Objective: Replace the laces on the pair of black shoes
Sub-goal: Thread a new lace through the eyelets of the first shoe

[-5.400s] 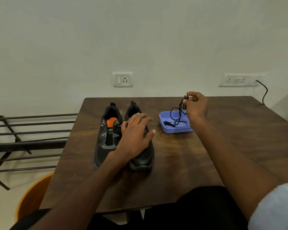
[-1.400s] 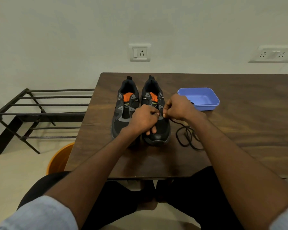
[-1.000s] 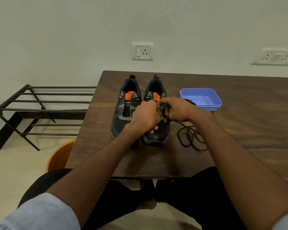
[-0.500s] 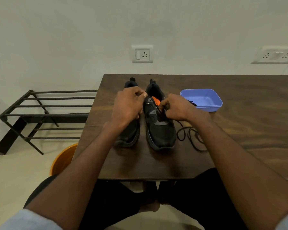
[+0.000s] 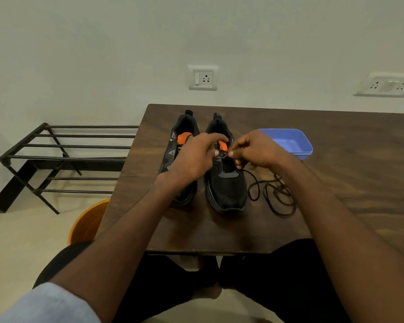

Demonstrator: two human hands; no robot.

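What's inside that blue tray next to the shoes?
The blue tray looks bare on the part of its floor that shows. The right hand covers its near left corner, so anything lying there is hidden.

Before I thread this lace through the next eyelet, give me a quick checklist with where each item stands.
1. Lace end pinched in right hand: ok.
2. Left hand steadies the right shoe: ok.
3. Slack of the black lace lies loose on the table, free of knots: cannot tell.
4. Next eyelet in view: cannot tell, fingers cover it.
5. Left shoe laced: not ok, no lace shows.
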